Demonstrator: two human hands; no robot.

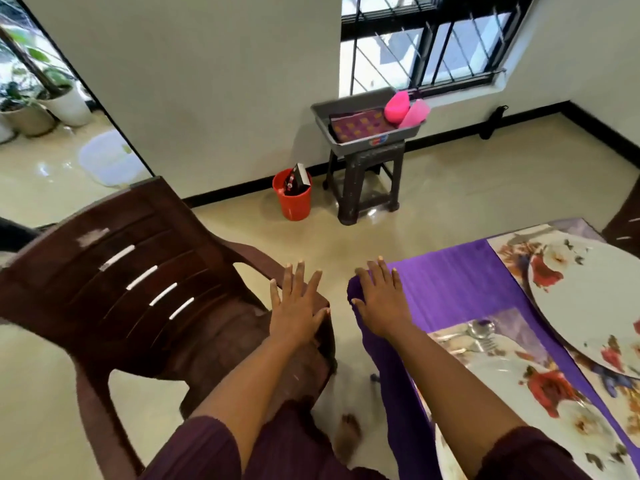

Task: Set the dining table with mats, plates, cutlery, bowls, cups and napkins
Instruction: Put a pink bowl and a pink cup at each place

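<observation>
The dining table at the right wears a purple cloth (446,282). On it lie floral mats (509,252) with a floral plate (585,299) on the far one and another floral plate (512,403) near me. A spoon and fork (479,336) lie on the near mat beside that plate. My right hand (379,297) hovers flat over the table's purple corner, fingers straight, holding nothing. My left hand (299,303) is spread open over the armrest of a brown plastic chair (138,289), also holding nothing. No bowls, cups or napkins show on the table.
A grey tray (349,109) on a dark stool (367,188) under the window holds a patterned purple item and pink containers (398,105). A red bucket (292,199) stands on the floor by the wall. Another brown chair (623,223) shows at the right edge. My foot is below.
</observation>
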